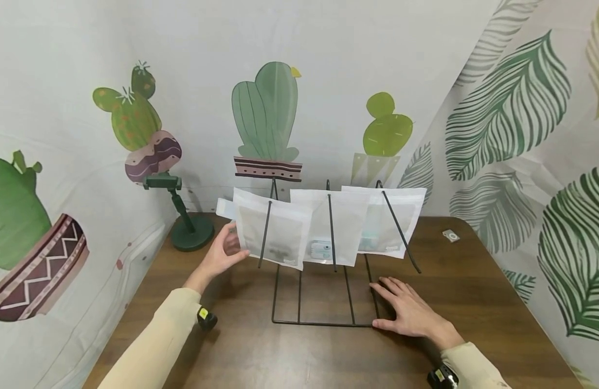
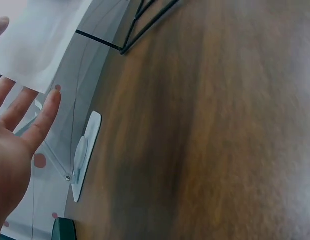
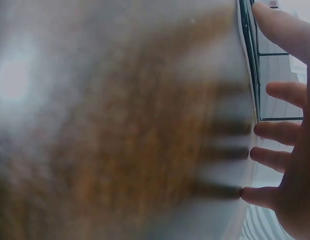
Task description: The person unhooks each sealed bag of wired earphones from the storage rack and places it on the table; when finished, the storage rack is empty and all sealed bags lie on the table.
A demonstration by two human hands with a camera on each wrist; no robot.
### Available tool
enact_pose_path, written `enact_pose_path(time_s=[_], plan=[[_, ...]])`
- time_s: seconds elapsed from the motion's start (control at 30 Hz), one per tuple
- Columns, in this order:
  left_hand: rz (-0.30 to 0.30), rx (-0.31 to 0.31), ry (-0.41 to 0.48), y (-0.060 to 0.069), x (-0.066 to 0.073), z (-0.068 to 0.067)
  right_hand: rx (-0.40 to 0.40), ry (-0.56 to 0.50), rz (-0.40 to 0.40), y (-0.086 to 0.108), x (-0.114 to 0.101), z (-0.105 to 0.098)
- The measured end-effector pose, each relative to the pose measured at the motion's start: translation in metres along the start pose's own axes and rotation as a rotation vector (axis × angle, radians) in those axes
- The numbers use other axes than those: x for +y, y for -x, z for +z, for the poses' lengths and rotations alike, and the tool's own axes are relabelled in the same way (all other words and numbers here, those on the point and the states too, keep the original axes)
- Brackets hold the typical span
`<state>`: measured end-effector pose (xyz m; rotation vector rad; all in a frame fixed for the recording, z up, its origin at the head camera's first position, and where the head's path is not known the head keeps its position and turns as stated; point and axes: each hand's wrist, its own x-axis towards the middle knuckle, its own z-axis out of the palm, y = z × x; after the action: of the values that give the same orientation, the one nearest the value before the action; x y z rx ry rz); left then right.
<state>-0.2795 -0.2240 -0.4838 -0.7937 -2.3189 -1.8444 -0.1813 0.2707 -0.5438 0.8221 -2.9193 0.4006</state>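
A black wire display rack (image 1: 324,324) stands on the table, with several white pouches on its prongs. My left hand (image 1: 219,256) is at the left pouch (image 1: 267,221); its thumb lies in front of the lower left edge, the other fingers behind. In the left wrist view those fingers (image 2: 42,120) look fairly straight, partly hidden by the pouch. To the right hang a middle pouch (image 1: 345,227) and a right pouch (image 1: 408,210). My right hand (image 1: 408,308) rests with spread fingers at the rack base's right side, thumb by its front corner.
A dark green stand (image 1: 190,235) stands at the table's back left. A small white and silver gadget (image 1: 451,235) lies at the back right. Behind the left pouch, a pale object (image 1: 225,208) sticks out. A cactus-printed cloth (image 1: 197,48) hangs behind the table.
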Motion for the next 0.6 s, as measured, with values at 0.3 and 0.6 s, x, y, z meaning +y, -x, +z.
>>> enact_pose_path(time_s=[0.3,0.6], plan=[[-0.059,-0.003,0.004,-0.0025,0.0035,0.0018,-0.026,-0.005,0.015,-0.0001,0.0011,-0.0022],[-0.031,-0.033,-0.011,-0.0009,0.0081,0.0052,-0.052,-0.007,0.025,-0.0009,0.0006,-0.0031]])
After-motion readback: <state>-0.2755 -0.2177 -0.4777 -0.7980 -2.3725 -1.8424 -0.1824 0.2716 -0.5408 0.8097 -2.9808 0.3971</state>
